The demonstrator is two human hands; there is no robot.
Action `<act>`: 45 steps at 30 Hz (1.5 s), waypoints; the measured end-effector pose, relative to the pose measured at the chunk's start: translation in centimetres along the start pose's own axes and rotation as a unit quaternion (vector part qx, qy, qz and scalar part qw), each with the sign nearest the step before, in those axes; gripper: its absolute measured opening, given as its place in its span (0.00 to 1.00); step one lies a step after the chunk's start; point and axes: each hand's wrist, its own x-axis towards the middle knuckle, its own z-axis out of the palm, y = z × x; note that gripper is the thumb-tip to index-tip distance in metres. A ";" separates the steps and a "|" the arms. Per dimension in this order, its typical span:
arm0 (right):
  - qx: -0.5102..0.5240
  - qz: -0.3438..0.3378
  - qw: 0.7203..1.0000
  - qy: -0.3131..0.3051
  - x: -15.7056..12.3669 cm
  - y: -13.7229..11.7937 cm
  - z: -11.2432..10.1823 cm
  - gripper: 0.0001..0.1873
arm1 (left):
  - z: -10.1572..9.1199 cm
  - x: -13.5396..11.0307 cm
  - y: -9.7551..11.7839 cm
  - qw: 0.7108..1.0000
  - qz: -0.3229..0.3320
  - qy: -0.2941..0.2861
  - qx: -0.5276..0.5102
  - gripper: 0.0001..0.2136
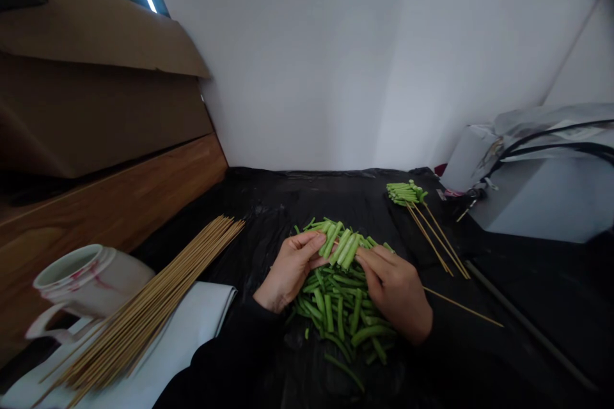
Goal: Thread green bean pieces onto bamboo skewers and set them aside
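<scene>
While the left hand and right hand pinch cut green beans, their middles are hidden.

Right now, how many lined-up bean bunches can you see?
2: one bunch held by the left hand and right hand above the loose beans; one bunch on skewers at the far end of the black sheet. The hands may hide more.
</scene>
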 end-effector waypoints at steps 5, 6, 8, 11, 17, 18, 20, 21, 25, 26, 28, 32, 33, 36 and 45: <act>0.033 -0.001 0.999 0.011 0.0 0.0 0.2 0.14 | 0.2 0.1 0.0 0.999 0.024 0.014 0.038 0.12; 0.047 -0.001 0.999 0.014 0.1 0.0 0.2 0.13 | 0.2 0.1 0.1 0.999 0.025 0.016 0.039 0.12; 0.064 -0.003 0.998 0.021 0.2 -0.1 0.2 0.13 | 0.3 0.0 0.2 0.999 0.023 0.017 0.035 0.12; 0.067 -0.006 0.997 0.025 0.3 -0.4 0.2 0.12 | 0.4 0.0 0.1 0.999 0.015 0.005 0.037 0.12; 0.081 -0.008 0.996 0.028 0.4 -0.3 0.0 0.11 | 0.3 -0.2 0.2 1.000 0.010 -0.006 0.014 0.11; 0.080 -0.007 0.996 0.030 0.4 -0.3 -0.1 0.11 | 0.2 -0.2 0.2 1.000 0.016 -0.002 0.011 0.11; 0.076 -0.007 0.997 0.033 0.5 -0.2 -0.1 0.11 | 0.1 -0.1 0.3 0.999 0.023 0.002 0.023 0.11; 0.075 -0.008 0.997 0.034 0.5 -0.2 -0.2 0.11 | 0.0 -0.1 0.3 0.999 0.023 0.001 0.037 0.11; 0.068 -0.015 0.997 0.036 0.5 -0.5 -0.2 0.11 | -0.1 -0.1 0.1 0.996 0.024 -0.012 0.086 0.10; 0.066 -0.016 0.997 0.034 0.4 -0.6 -0.2 0.11 | -0.1 -0.1 0.1 0.996 0.027 -0.010 0.089 0.10; 0.062 -0.018 0.997 0.031 0.3 -0.7 -0.1 0.12 | -0.2 -0.1 0.2 0.996 0.027 -0.003 0.085 0.09; 0.038 -0.022 0.998 0.033 0.1 -0.7 0.1 0.12 | -0.2 -0.2 0.3 0.998 0.013 -0.002 0.067 0.09; 0.035 -0.022 0.999 0.031 0.0 -0.7 0.2 0.12 | -0.2 -0.2 0.3 0.998 0.011 -0.001 0.067 0.09; 0.040 -0.020 0.999 0.021 -0.1 -0.7 0.2 0.13 | -0.2 -0.1 0.2 0.998 0.009 0.003 0.069 0.09; 0.056 -0.020 0.998 0.017 -0.1 -0.7 0.4 0.13 | -0.5 -0.1 0.0 0.995 0.019 -0.012 0.100 0.08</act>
